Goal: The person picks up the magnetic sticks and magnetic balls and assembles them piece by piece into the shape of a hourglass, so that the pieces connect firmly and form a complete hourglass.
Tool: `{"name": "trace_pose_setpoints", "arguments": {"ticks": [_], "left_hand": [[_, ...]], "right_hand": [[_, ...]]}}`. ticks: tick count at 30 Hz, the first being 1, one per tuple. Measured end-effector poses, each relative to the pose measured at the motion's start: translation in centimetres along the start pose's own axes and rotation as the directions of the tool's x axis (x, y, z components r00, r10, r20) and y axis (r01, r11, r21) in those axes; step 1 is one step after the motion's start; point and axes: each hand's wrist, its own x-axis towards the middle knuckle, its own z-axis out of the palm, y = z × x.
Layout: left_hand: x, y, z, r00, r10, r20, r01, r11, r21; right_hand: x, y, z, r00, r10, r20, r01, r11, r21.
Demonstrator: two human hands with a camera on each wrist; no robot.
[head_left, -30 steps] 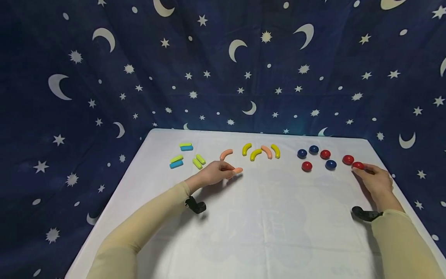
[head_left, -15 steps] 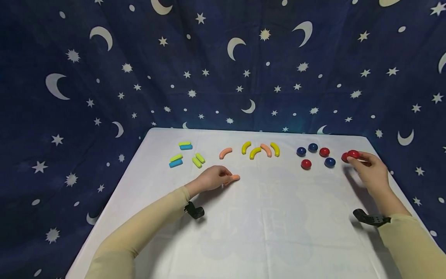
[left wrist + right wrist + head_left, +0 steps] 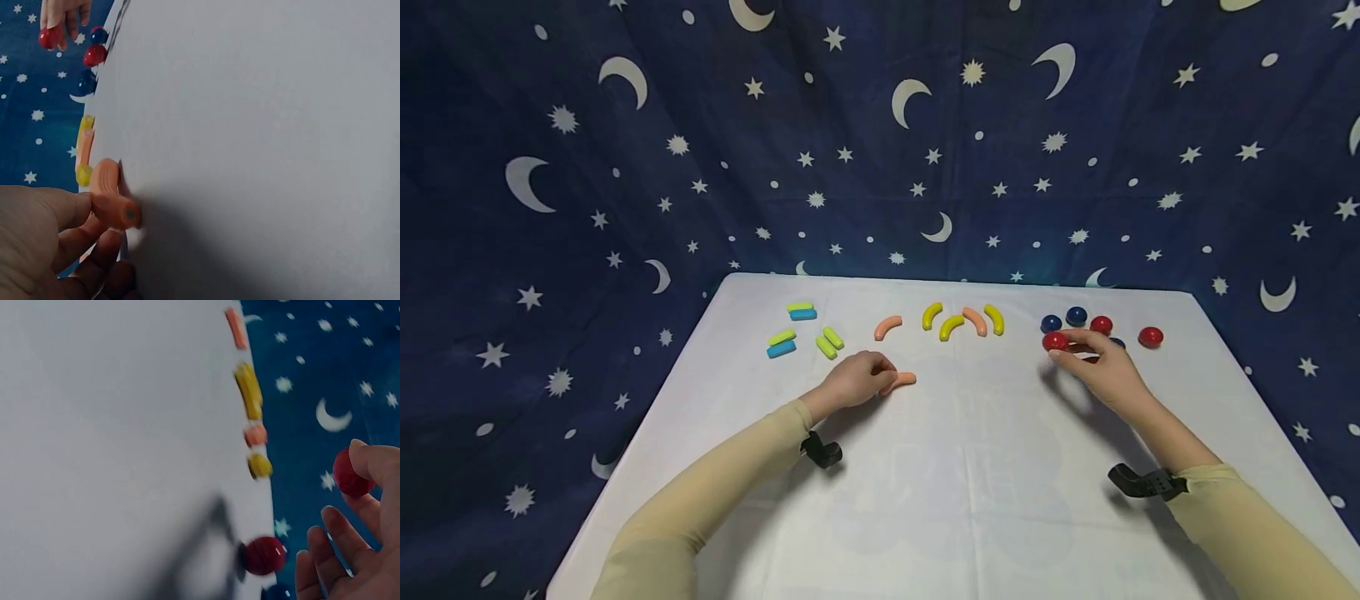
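Note:
My left hand (image 3: 859, 379) pinches a curved orange sausage-shaped piece (image 3: 904, 379) low over the white table, left of the middle. Close up in the left wrist view, thumb and fingers hold this bent piece (image 3: 106, 178), one end pointing toward the camera. Over on the right, my right hand (image 3: 1103, 367) holds a glossy red ball (image 3: 1055, 342) between thumb and fingers, raised over the group of balls. The right wrist view shows the held ball (image 3: 351, 474) apart from another red ball (image 3: 265, 555) on the table. My right hand partly hides a blue ball (image 3: 1117, 342).
Along the back lie several yellow banana-shaped pieces (image 3: 951, 327) and orange ones (image 3: 888, 327). Blue blocks (image 3: 782, 349) and lime blocks (image 3: 826, 347) lie at left. A lone red ball (image 3: 1151, 337) sits at right. Star-patterned cloth (image 3: 880, 192) surrounds the table (image 3: 970, 467).
My right hand has lifted a red ball from the right side and carried it left over the other balls. The left hand has come slightly nearer with its orange piece, then stayed nearly still.

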Motion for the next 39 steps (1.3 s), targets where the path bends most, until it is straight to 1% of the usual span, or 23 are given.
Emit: {"name": "trace_pose_setpoints", "arguments": {"ticks": [2,4,7,13,17,20,24,28,33,39], "left_hand": [[0.0,-0.1,0.0,1.000,-0.006,0.002,0.006,1.000,-0.013],[0.0,-0.2,0.0,1.000,-0.006,0.003,0.006,1.000,-0.023],[-0.1,-0.2,0.0,1.000,-0.004,-0.013,0.004,1.000,-0.022],[0.1,-0.1,0.1,0.998,0.015,-0.055,-0.012,0.998,0.059],[0.3,-0.2,0.4,0.997,0.017,-0.071,-0.009,0.994,0.109],[0.4,-0.1,0.5,0.997,0.017,-0.077,-0.008,0.993,0.121],[0.4,-0.1,0.6,0.996,0.021,-0.082,-0.011,0.992,0.126],[0.4,-0.1,0.6,0.996,0.021,-0.089,-0.008,0.991,0.137],[0.4,0.0,0.6,0.995,0.020,-0.094,-0.006,0.989,0.147],[0.5,0.4,0.7,0.995,0.015,-0.100,0.002,0.986,0.168]], "right_hand": [[0.0,0.0,0.9,1.000,-0.010,0.027,0.010,1.000,-0.009],[0.1,0.0,1.8,0.999,-0.002,0.054,0.003,1.000,-0.009],[0.1,0.2,3.0,0.995,0.007,0.096,-0.007,1.000,-0.001],[0.4,0.1,5.2,0.986,0.013,0.165,-0.010,1.000,-0.023],[0.6,-0.2,6.5,0.983,0.007,0.185,0.006,0.998,-0.067],[0.7,-0.5,7.2,0.982,-0.017,0.188,0.035,0.995,-0.097],[0.7,-0.8,7.7,0.984,-0.018,0.176,0.045,0.988,-0.150],[0.6,-1.0,7.8,0.985,-0.004,0.171,0.037,0.980,-0.194],[0.4,-1.1,7.8,0.984,-0.012,0.178,0.048,0.979,-0.198],[0.4,-1.4,7.9,0.984,0.001,0.179,0.033,0.983,-0.183]]}}
